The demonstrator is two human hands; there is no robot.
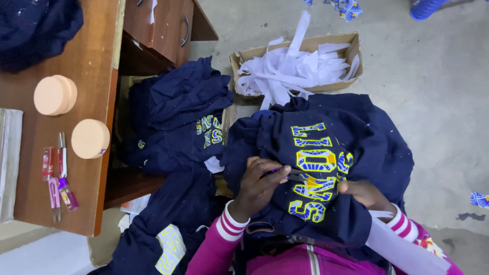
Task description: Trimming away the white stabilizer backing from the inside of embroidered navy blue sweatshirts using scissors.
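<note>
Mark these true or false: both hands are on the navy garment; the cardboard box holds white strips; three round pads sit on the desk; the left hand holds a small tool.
1. Both hands, left hand and right hand, are on the navy garment: true.
2. The cardboard box holds white strips: true.
3. Three round pads sit on the desk: false, two round pads.
4. The left hand holds a small tool: true.

Grey concrete floor (433,102); brown wooden desk (76,61) at left; drawers (163,25) with metal handles
</note>
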